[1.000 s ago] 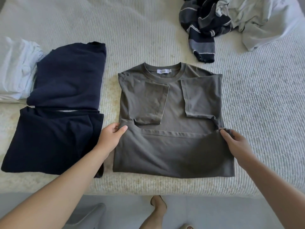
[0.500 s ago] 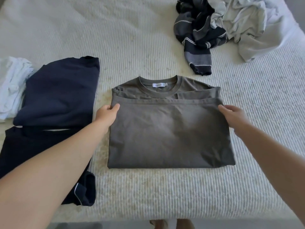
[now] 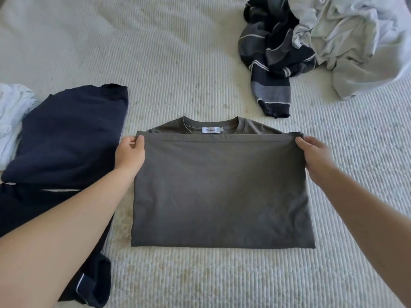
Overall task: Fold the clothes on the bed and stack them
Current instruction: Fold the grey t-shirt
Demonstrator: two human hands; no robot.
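Your left hand (image 3: 130,153) and right hand (image 3: 315,155) are pinching the olive t-shirt (image 3: 222,192) by its folded-up hem corners, long edge lying crosswise on the bed (image 3: 178,63) between them, both equally near.

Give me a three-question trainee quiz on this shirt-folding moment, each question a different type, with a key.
1. True or false: the olive T-shirt has its hem folded up to just below the collar.
2. Multiple choice: the striped sweater lies A) folded at the left, B) crumpled at the far right, C) under the T-shirt.
3. Fill in: the left hand and right hand each grip a top ____ of the folded layer.

Key: 1 true; 2 B; 3 corner.
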